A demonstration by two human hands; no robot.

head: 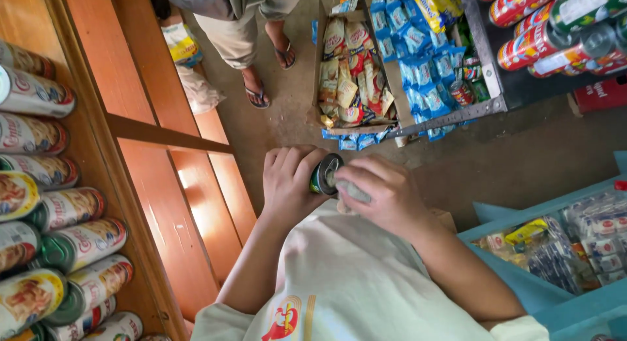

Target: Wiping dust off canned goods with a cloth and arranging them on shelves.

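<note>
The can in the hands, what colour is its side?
Dark green, with a silver top; the can shows only in the head view.

Both hands (339, 184) raised together, fingers curled

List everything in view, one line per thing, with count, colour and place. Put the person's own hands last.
small can: one, dark green with silver end, held between both hands
cloth: one, grey, under the right hand against the can
shelved cans: about a dozen, silver with red and cream labels, wooden shelf at left
cardboard box: one, full of yellow and red packets, on the floor
blue packets: many, top centre
red cans: several, top right
other person: one, sandalled, top
left hand: grips the can
right hand: presses the cloth
</note>
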